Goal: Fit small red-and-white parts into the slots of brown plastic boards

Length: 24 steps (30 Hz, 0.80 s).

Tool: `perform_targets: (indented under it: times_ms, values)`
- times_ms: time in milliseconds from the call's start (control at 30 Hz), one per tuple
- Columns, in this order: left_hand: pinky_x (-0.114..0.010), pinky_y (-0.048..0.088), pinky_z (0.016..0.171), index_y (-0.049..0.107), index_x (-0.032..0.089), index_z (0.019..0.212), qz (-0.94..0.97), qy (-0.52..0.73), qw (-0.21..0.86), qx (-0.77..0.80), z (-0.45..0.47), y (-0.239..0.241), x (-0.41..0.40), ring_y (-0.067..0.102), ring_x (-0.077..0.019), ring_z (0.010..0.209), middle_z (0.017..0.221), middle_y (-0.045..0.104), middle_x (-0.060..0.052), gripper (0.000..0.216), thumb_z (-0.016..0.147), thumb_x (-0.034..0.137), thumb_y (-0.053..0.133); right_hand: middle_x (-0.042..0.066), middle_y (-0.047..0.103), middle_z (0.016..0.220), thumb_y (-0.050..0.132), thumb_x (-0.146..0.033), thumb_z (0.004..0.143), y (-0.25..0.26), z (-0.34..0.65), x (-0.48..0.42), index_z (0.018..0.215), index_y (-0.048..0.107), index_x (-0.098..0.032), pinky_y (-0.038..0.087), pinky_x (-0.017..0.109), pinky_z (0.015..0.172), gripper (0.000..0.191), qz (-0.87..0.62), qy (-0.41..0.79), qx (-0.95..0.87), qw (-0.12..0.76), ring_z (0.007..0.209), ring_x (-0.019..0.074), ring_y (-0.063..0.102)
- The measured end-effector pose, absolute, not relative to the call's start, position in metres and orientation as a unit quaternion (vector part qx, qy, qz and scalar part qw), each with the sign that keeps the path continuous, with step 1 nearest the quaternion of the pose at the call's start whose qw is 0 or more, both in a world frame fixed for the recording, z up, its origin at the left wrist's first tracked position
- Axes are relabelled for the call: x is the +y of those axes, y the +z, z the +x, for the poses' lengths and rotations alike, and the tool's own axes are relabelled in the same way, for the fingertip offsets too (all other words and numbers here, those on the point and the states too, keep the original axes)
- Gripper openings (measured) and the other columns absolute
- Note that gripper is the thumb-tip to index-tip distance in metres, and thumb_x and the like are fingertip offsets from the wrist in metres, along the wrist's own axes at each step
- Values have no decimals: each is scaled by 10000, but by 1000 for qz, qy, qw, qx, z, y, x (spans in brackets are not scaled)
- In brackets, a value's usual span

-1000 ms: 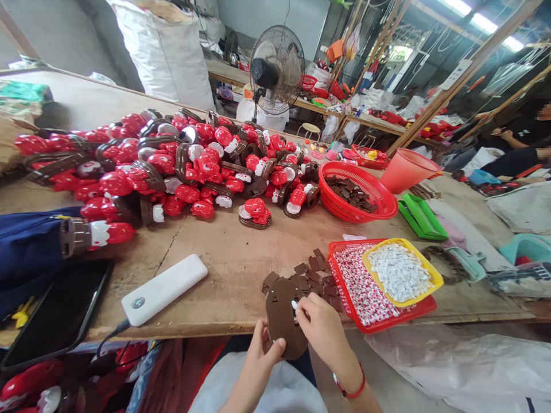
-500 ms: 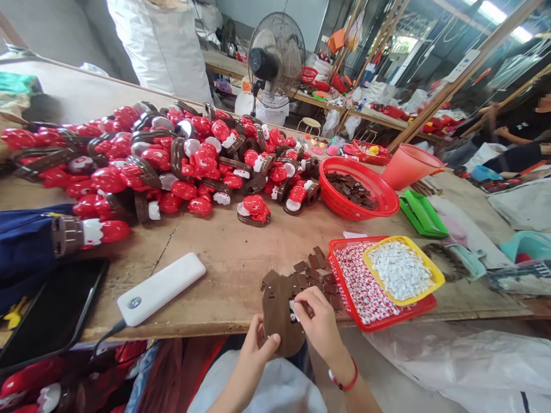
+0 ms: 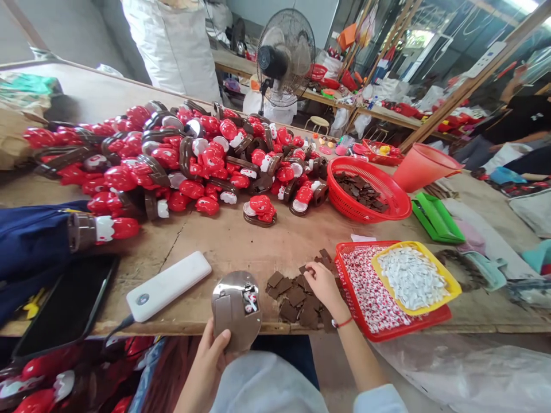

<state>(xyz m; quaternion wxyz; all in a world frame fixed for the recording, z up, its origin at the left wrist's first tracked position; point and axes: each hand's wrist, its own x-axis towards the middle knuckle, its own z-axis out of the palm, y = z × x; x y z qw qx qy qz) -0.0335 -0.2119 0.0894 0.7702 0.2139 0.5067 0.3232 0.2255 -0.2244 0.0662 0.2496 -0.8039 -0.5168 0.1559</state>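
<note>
My left hand (image 3: 215, 347) grips a brown oval toy base (image 3: 235, 338) at its lower edge, flat underside facing me. One side of it is covered by a brown lid; on the other, a compartment lies uncovered, with small white and red bits showing inside. To the right, my right hand (image 3: 321, 284) is at a pile of small brown plastic covers (image 3: 297, 296), its fingers closed in a pinch. Whatever is between those fingertips, I cannot make out.
Right of the pile, a red tray (image 3: 374, 330) of small red-and-white pieces carries a yellow tray (image 3: 454, 287) of white pieces. Behind is a red basket (image 3: 370, 212) of brown covers. Red-and-brown toys (image 3: 210, 160) heap at the back left. A white power bank (image 3: 170, 287) and phone (image 3: 64, 304) lie left.
The toy base has moved left and tilted, held by my left hand alone. My right hand has left its compartment and gone to the pile of brown covers. The view has shifted slightly.
</note>
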Motion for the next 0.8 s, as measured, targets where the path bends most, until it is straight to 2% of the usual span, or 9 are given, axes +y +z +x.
perform_targets:
  times_ms: [100, 167, 267, 367, 433, 533, 667, 800]
  values:
    - [-309, 504, 598, 395, 252, 1181, 211, 328, 765, 512, -36, 89, -211, 599, -241, 801, 999, 622, -54, 684, 568, 387, 664, 20, 534, 700, 443, -186, 734, 61, 212, -208, 845, 572, -145, 408, 227, 630, 176, -779, 188, -550, 235, 624, 118, 508]
    - [-310, 504, 574, 424, 224, 1142, 219, 323, 766, 510, -36, 90, -211, 601, -257, 804, 977, 629, -72, 651, 561, 384, 670, 31, 549, 767, 465, -211, 739, 61, 198, -201, 871, 577, -158, 411, 230, 667, 181, -763, 204, -575, 213, 685, 126, 526]
    - [-309, 505, 567, 452, 197, 1081, 233, 314, 773, 500, -34, 93, -210, 596, -275, 840, 979, 628, -92, 582, 567, 370, 666, 91, 537, 929, 520, -315, 728, 62, 179, -193, 974, 561, -156, 402, 294, 740, 296, -770, 195, -591, 145, 843, 197, 524]
    - [-309, 505, 597, 448, 199, 1087, 231, 313, 778, 494, -30, 94, -209, 594, -267, 856, 982, 626, -88, 565, 583, 354, 650, 137, 526, 929, 558, -333, 701, 58, 168, -187, 996, 550, -121, 388, 350, 752, 364, -789, 186, -577, 101, 894, 259, 500]
    - [-319, 504, 627, 441, 207, 1108, 228, 310, 782, 491, -27, 95, -208, 591, -262, 866, 993, 622, -83, 579, 585, 350, 642, 124, 533, 893, 549, -269, 703, 53, 168, -185, 942, 559, -120, 386, 340, 745, 282, -790, 199, -569, 113, 863, 242, 506]
    - [-350, 502, 668, 451, 212, 1103, 233, 300, 789, 482, -23, 95, -206, 582, -263, 885, 1026, 608, -81, 568, 585, 357, 631, 70, 538, 862, 489, -169, 716, 47, 172, -184, 890, 551, -147, 390, 271, 721, 187, -775, 216, -576, 145, 790, 167, 515]
    - [-330, 507, 641, 473, 201, 1058, 252, 290, 797, 465, -18, 96, -204, 573, -254, 895, 1060, 587, -88, 494, 607, 353, 609, 26, 550, 826, 408, -98, 728, 52, 179, -190, 925, 544, -169, 386, 200, 672, 249, -744, 229, -605, 170, 721, 108, 511]
    - [-305, 503, 585, 445, 203, 1081, 261, 279, 800, 462, -17, 96, -202, 586, -233, 835, 1037, 588, -84, 509, 615, 336, 602, 29, 607, 830, 432, -92, 717, 62, 177, -200, 850, 584, -194, 372, 188, 648, 226, -669, 226, -703, 90, 763, 128, 550]
